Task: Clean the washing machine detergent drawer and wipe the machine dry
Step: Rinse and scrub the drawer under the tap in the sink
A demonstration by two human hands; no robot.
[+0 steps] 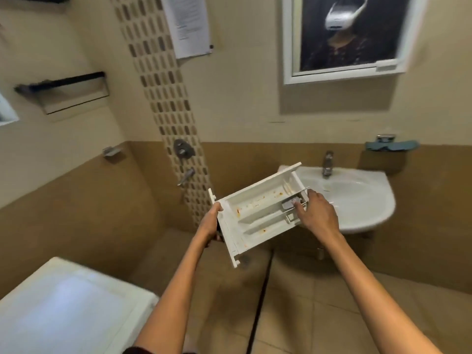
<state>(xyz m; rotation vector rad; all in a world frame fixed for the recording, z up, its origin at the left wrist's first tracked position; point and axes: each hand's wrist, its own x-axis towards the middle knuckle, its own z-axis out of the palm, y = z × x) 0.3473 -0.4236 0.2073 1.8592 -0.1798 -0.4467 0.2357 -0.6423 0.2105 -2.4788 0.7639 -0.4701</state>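
A white detergent drawer [258,213] with orange-brown stains in its compartments hangs in the air in front of me, tilted, its far end over the edge of the sink. My left hand [213,223] grips the drawer's near-left end by the front panel. My right hand [316,213] holds the far-right end, fingers curled over the rim, thumb by a small grey insert [290,203] inside. The white washing machine [71,307] shows its top at the lower left.
A white wall-hung sink [357,200] with a chrome tap [327,163] is right behind the drawer. Shower fittings [184,159] sit on the mosaic strip to the left. A mirror [350,34] hangs above the sink; tiled floor lies below.
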